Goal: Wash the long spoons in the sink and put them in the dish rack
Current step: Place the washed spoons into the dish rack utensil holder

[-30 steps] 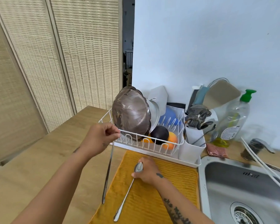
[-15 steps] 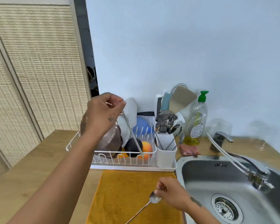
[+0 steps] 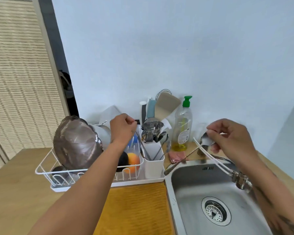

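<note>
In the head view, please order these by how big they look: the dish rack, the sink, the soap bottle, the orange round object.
1. dish rack and sink: about alike; the sink runs out of frame, so I do not rank them.
2. soap bottle
3. orange round object

The wooden desk (image 3: 15, 192) carries a white dish rack (image 3: 44, 168); a yellow towel (image 3: 139, 209) lies at its 6 o'clock, a sunken sink (image 3: 190, 184) at 4 o'clock, a soap bottle (image 3: 182, 131) and pink cloth (image 3: 176, 156) at 2 o'clock.
</note>
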